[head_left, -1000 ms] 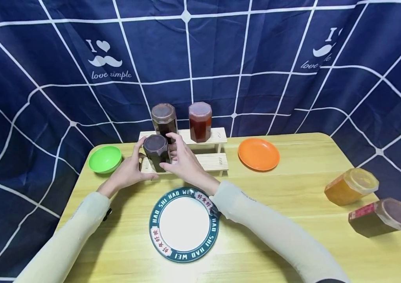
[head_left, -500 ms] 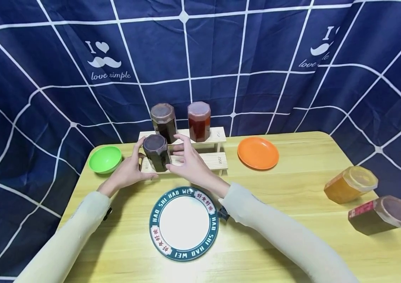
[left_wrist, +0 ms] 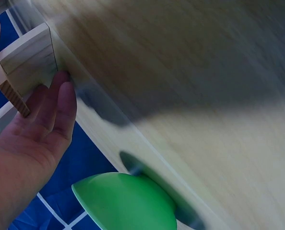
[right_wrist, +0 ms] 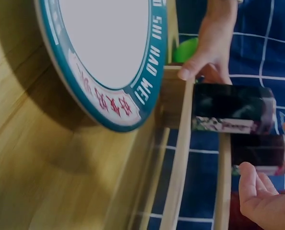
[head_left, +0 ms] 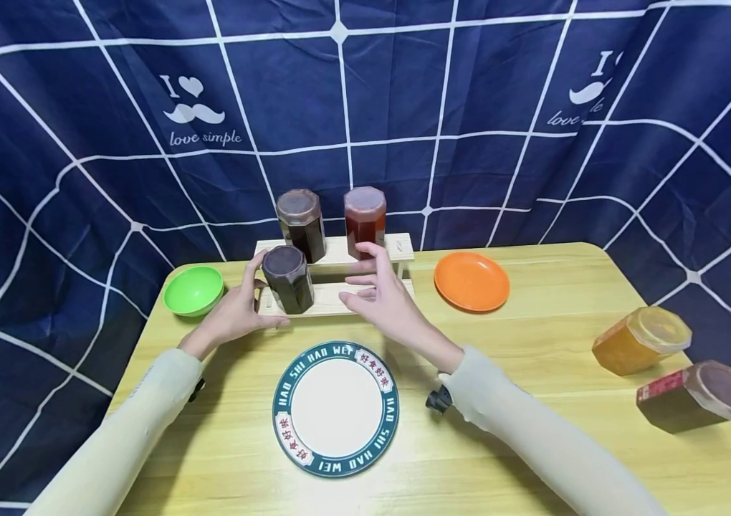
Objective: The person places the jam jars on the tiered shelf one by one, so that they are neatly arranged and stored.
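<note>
A dark octagonal jar (head_left: 288, 281) stands on the left part of the lower step of a two-step wooden rack (head_left: 333, 297). My left hand (head_left: 233, 309) holds the rack's left end beside this jar. Its thumb lies at the front edge (right_wrist: 184, 73), and in the left wrist view the fingers curve around the step's end. My right hand (head_left: 386, 297) is apart from the jar, over the right part of the lower step, fingers loosely bent and holding nothing. On the upper step stand another dark jar (head_left: 301, 222) and a red jar (head_left: 365, 215), partly behind my right fingertips.
A green bowl (head_left: 193, 290) sits left of the rack, an orange plate (head_left: 471, 282) to its right. In front lies a white plate with a teal rim (head_left: 283, 401). Two jars, one amber (head_left: 623, 347) and one brown (head_left: 671, 401), stand far right. Blue cloth (head_left: 398, 93) hangs behind.
My right hand has let go of the dark jar on the lower step and moved to the right. My left hand has stayed at the rack's left end.
</note>
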Demonstrator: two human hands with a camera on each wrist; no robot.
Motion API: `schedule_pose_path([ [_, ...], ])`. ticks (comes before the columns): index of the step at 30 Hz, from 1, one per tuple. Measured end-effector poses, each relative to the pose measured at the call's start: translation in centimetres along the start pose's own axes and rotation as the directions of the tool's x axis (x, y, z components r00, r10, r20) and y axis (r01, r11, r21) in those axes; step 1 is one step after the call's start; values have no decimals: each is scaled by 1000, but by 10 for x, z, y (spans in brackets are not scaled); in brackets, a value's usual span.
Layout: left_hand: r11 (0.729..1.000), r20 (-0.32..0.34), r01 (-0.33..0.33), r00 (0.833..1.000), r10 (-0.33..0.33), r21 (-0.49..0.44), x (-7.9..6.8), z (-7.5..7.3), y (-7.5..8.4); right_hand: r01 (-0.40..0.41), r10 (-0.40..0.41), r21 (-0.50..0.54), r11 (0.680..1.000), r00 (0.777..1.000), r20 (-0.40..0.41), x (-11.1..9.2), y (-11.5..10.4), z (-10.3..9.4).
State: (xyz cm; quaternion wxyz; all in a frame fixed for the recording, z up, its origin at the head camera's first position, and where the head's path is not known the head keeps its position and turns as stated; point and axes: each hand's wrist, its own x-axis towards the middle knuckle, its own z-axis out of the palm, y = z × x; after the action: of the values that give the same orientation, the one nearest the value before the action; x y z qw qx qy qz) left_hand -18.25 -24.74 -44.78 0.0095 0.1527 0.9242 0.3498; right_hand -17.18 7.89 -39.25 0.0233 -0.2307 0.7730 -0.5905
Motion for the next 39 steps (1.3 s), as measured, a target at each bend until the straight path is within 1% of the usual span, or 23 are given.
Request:
schedule_pose_path([
  [4,1000,1,-12,1000,12,-13,2,2,1,-7,7,-1,1000,999,-37,-10,-3,-18],
  [8,1000,8,-7,1000,7,-21,1,1,2,-2,4,17,1000,996,-85,-21,-5,-35],
  [13,999,8,-14,1000,14,-29,-2,-2,4,26,-17,59,998,987,-158,-39,-9,-57],
  [19,999,10,-13,1000,14,-30,-2,-1,4,59,-40,73,996,972,-233,-68,-13,-96],
  [24,999,8,-15,1000,16,-28,-2,-1,5,104,-79,70,992,953,-292,-89,-18,-130],
  [27,1000,4,-21,1000,21,-23,-3,-2,3,136,-100,91,987,943,-319,-101,-21,-147],
  [31,999,3,-25,1000,25,-21,-3,-2,2,155,-96,138,978,929,-359,-115,-25,-167],
  [34,999,6,-23,1000,23,-27,-2,-2,3,179,-95,177,968,912,-399,-125,-28,-183],
  [39,999,7,-23,1000,23,-30,-1,-1,4,224,-100,214,951,875,-473,-140,-32,-206],
])
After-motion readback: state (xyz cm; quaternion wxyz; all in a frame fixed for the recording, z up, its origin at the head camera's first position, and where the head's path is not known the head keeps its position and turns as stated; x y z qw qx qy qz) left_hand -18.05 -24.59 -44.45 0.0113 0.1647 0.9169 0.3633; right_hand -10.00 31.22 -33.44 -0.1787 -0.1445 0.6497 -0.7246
